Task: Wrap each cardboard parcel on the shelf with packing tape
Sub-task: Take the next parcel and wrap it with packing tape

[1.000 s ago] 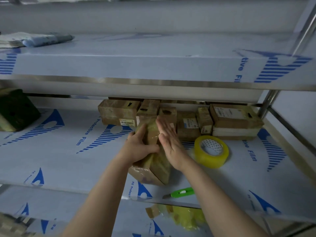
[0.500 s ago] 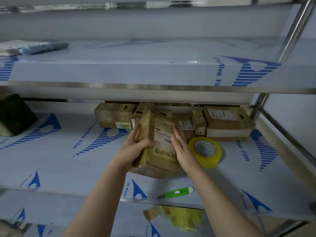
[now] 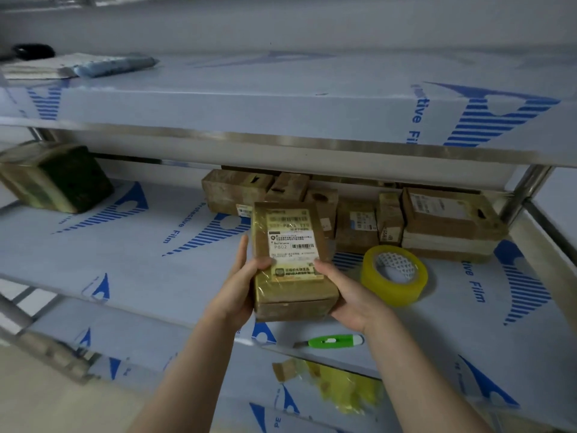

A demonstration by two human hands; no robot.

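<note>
Glossy, seemingly taped parcel gripped by left hand, right hand; rear parcels: wrapping unclear; tape roll lay idle.

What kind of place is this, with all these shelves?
Probably a parcel packing or storage room: steel shelving under protective film, labelled cardboard parcels lined up at the back, and a packing tape roll beside the held parcel.
</note>
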